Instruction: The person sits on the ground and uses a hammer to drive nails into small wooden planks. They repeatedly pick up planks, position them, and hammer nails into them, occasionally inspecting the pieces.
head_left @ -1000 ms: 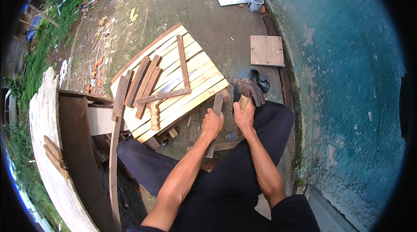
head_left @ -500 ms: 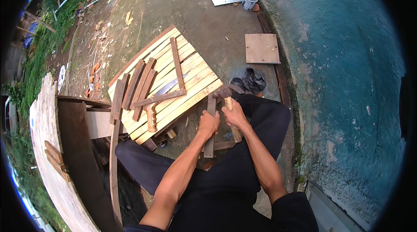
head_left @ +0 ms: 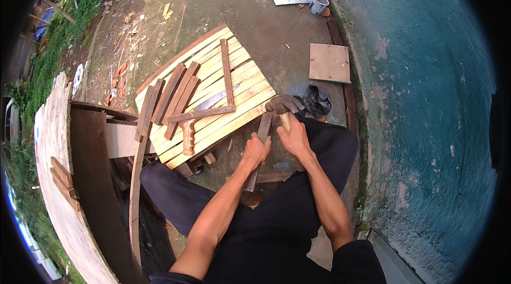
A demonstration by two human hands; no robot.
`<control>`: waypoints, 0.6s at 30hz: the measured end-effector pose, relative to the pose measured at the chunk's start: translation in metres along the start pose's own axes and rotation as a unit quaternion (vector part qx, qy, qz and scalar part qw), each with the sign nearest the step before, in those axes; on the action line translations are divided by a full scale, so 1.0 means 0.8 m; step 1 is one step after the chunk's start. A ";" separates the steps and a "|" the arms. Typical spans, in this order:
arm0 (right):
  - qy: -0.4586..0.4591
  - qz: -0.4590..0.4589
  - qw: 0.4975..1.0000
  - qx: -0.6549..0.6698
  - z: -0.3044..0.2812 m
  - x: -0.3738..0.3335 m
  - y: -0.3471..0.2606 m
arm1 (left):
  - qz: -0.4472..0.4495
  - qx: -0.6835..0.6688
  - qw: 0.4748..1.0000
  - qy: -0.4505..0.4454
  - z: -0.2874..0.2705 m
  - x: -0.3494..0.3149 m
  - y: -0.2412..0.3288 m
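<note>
My left hand (head_left: 256,151) is closed around a narrow wooden strip (head_left: 264,126), held at a slant above the ground between my legs. My right hand (head_left: 296,139) grips a claw hammer (head_left: 284,105) by its wooden handle. The dark hammer head lies close to the strip's upper end; whether they touch I cannot tell. Ahead on the left stands a low slatted table (head_left: 242,60). On it lie a handsaw (head_left: 188,140), its blade partly under two strips forming an L-shaped piece (head_left: 228,74), and several loose wooden strips (head_left: 171,95).
A long strip (head_left: 135,199) leans beside dark boards (head_left: 93,156) at the left. To the right runs a blue wall (head_left: 415,98). Near it lie a square board (head_left: 329,64), a black plastic bag (head_left: 317,101) and a grey bucket (head_left: 319,5). Another strip (head_left: 271,177) lies between my legs.
The wooden strip has tilted, its upper end leaning further right. The hammer head has risen slightly away from my left hand. The whole view has shifted a little.
</note>
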State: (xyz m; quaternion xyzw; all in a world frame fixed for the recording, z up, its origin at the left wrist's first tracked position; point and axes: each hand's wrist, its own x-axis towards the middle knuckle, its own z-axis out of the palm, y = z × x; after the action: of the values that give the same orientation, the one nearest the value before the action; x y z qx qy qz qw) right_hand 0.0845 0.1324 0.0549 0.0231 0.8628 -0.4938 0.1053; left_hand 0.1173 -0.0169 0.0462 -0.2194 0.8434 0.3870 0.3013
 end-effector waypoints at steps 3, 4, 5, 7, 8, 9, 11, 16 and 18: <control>0.003 0.030 1.000 -0.005 0.002 -0.003 -0.009 | -0.002 -0.029 0.999 -0.021 -0.008 -0.001 -0.002; -0.002 0.039 0.999 -0.024 0.001 -0.002 -0.012 | 0.004 -0.030 0.999 -0.022 -0.011 -0.001 -0.001; -0.018 0.025 0.999 -0.034 0.000 0.000 -0.016 | 0.004 -0.034 0.999 -0.024 -0.013 -0.001 0.000; -0.064 0.021 0.996 -0.065 -0.005 0.007 -0.023 | 0.002 -0.014 0.999 -0.036 -0.019 0.002 0.002; -0.034 0.000 0.998 -0.061 -0.008 0.010 -0.026 | -0.011 -0.012 0.999 -0.047 -0.023 0.003 0.002; -0.031 0.002 0.997 -0.068 -0.013 0.012 -0.028 | 0.001 -0.002 0.999 -0.048 -0.027 0.005 0.002; -0.003 -0.034 0.998 -0.045 -0.016 0.013 -0.031 | -0.004 -0.001 0.998 -0.071 -0.033 0.008 0.001; -0.071 0.028 0.992 -0.099 -0.008 0.016 -0.036 | -0.032 -0.017 0.992 -0.124 -0.043 0.013 0.001; -0.082 0.021 0.991 -0.104 -0.009 0.020 -0.039 | -0.025 -0.003 0.992 -0.121 -0.046 0.016 0.000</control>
State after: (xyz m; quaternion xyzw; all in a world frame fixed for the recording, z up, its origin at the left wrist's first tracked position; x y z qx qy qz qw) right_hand 0.0632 0.1213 0.0817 -0.0102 0.8973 -0.3990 0.1883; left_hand 0.0957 -0.0474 0.0564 -0.1929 0.7941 0.4051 0.4100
